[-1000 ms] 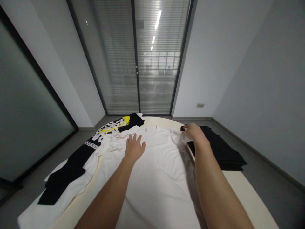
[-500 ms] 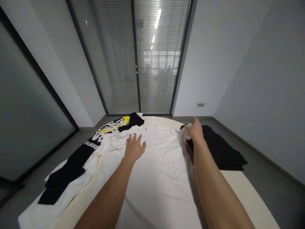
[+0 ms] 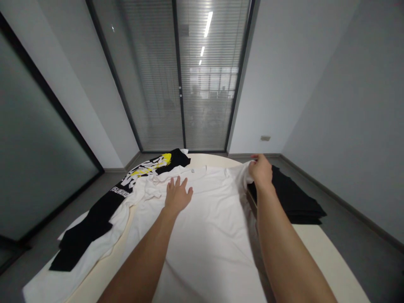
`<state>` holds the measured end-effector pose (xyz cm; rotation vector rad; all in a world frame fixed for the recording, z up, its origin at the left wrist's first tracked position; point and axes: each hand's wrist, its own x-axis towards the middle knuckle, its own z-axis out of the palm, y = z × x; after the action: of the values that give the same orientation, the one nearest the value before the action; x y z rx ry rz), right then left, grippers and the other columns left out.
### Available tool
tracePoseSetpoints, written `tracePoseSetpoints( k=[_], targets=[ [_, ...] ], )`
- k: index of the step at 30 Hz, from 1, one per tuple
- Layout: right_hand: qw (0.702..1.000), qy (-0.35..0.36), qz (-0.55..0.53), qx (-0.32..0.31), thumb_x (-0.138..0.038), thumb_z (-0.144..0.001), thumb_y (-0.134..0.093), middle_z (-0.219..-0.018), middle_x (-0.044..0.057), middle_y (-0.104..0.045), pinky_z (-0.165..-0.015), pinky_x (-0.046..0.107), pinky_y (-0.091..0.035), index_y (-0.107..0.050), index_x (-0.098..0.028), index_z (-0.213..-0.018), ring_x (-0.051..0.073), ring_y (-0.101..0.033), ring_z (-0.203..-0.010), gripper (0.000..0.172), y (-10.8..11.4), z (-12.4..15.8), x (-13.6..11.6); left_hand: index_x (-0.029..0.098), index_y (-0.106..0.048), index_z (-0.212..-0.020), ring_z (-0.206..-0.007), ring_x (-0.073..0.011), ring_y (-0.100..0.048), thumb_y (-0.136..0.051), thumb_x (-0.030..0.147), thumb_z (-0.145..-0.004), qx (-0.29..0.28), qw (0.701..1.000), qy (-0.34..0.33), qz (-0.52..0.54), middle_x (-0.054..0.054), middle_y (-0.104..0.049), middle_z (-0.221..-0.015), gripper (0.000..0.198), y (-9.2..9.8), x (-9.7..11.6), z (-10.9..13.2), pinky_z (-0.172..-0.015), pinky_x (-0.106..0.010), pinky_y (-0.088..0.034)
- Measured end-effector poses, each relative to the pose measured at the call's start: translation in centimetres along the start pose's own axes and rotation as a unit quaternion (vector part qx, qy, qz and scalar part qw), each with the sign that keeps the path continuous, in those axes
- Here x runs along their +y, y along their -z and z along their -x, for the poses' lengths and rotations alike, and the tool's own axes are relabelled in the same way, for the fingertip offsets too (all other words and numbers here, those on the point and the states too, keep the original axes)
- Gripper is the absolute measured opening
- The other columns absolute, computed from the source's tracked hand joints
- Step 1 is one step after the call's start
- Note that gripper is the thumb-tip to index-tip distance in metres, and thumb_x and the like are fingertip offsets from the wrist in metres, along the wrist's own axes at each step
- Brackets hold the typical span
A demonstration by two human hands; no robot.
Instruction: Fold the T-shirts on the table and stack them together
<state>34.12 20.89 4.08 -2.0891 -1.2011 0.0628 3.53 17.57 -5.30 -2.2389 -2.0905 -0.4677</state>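
Pale curved bench (image 3: 322,244): white fabric T-shirt (image 3: 208,219) spread out.
Right hand (image 3: 259,168): grip apparently pinching the sleeve (image 3: 244,172), now drawn farther outward, straighter.
Left hand (image 3: 178,197): splayed on fabric, grasping nothing.

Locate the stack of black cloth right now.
In the head view, the stack of black cloth lies on the right side of the table, right of the white T-shirt, partly hidden behind the right hand and forearm.

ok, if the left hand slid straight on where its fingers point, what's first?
White shirt all along: the left hand appears flat on it, heading for the neckline. Past that, likely bare table or the black printed shirt; exact line unclear.
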Motion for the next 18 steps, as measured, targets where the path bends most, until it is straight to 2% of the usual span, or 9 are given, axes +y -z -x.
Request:
tracePoseSetpoints(
  k=[3,8,12,15,18],
  targets=[
    [0.999,0.001,-0.024,0.034,-0.019,-0.089,-0.042,-0.108,0.013,-0.069,-0.087,0.036,-0.048,-0.068,-0.022,-0.119,0.026,-0.064,-0.1,0.04,-0.1,0.0,0.1,0.02,-0.053,-0.145,-0.147,-0.0404,-0.031,-0.049,0.043,-0.096,0.0,1.0,0.002,0.01,-0.016,-0.043,-0.156,0.054,0.0,0.0,0.0,-0.118,-0.055,-0.026],
    [1.0,0.002,0.009,0.019,-0.018,-0.091,-0.042,-0.114,0.015,-0.066,-0.086,0.037,-0.049,-0.074,-0.022,-0.111,0.027,-0.065,-0.099,0.039,-0.6,0.1,0.5,0.018,-0.053,-0.145,-0.147,-0.0415,-0.03,-0.048,0.044,-0.096,-0.003,1.0,0.008,0.009,-0.017,-0.042,-0.157,0.056,0.1,0.1,0.0,-0.118,-0.054,-0.025],
    [0.999,0.007,0.036,-0.025,-0.016,-0.091,-0.045,-0.117,0.018,-0.068,-0.09,0.036,-0.049,-0.072,-0.015,-0.119,0.028,-0.066,-0.106,0.039,-1.3,-0.5,0.9,0.016,-0.049,-0.148,-0.149,-0.0416,-0.028,-0.044,0.043,-0.097,-0.008,0.999,0.031,0.002,-0.016,-0.038,-0.159,0.058,0.0,0.2,0.0,-0.119,-0.056,-0.024],
    [0.993,0.05,0.059,-0.086,-0.02,-0.088,-0.055,-0.115,0.021,-0.07,-0.091,0.034,-0.05,-0.07,-0.007,-0.12,0.029,-0.066,-0.109,0.037,-1.9,-1.2,1.1,0.017,-0.049,-0.148,-0.149,-0.0398,-0.027,-0.042,0.043,-0.098,-0.003,0.999,0.037,0.0,-0.014,-0.038,-0.16,0.057,-0.3,0.1,-0.1,-0.119,-0.057,-0.024],
    [0.987,0.093,0.077,-0.107,-0.016,-0.08,-0.065,-0.123,0.023,-0.068,-0.096,0.034,-0.049,-0.062,-0.003,-0.13,0.031,-0.063,-0.117,0.052,-2.5,-1.5,1.0,0.018,-0.05,-0.148,-0.149,-0.0385,-0.027,-0.042,0.043,-0.098,0.0,0.999,0.036,0.0,-0.014,-0.038,-0.16,0.056,-0.5,-0.1,-0.1,-0.12,-0.056,-0.023]
  ],
)
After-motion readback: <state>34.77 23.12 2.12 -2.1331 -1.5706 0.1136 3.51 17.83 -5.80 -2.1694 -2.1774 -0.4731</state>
